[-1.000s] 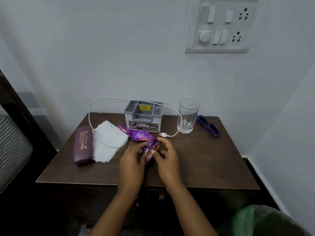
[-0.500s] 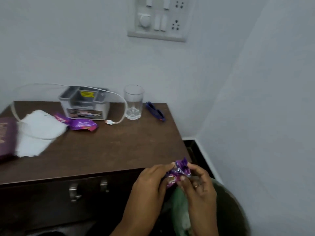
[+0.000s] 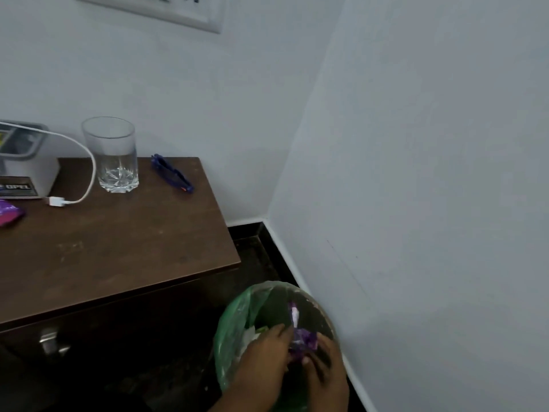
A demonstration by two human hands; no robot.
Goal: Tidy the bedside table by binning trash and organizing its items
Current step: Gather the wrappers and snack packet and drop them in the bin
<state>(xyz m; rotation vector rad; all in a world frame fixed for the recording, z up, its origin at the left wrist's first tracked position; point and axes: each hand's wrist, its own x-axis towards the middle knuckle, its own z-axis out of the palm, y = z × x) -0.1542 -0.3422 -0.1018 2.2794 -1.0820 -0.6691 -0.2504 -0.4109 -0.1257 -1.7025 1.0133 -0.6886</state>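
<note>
While both hands hung low over the bin [image 3: 237,313] at the bottom of my feed, I read the room from the head camera. The left hand [image 3: 261,356] and right hand [image 3: 328,373] met above the bin's mouth, and the fingers of each curled onto a crumpled purple wrapper [image 3: 303,340] pinched between them. The picture was smeared there, so I could not make out the finer grip. The bin stood on the dark floor [image 3: 255,254] in the corner, lined with a green plastic bag, just beside the worktop's right end and near the right-hand wall [image 3: 430,173].

The worktop [image 3: 133,248] was dark brown wood grain, scuffed in a patch near its middle. At its back stood a grey organiser box [image 3: 29,168], cut off by the left border, and a clear tumbler [image 3: 111,154] stood upright to the right of it. A white cable [image 3: 90,171] looped over the box and came down between box and tumbler, its plug [image 3: 56,201] lying flat on the wood. A small blue object [image 3: 172,173] lay near the back right corner, apart from the tumbler. A second purple wrapper [image 3: 9,214] showed at the left border. A white switch plate [image 3: 166,10] sat high on the pale back wall.
</note>
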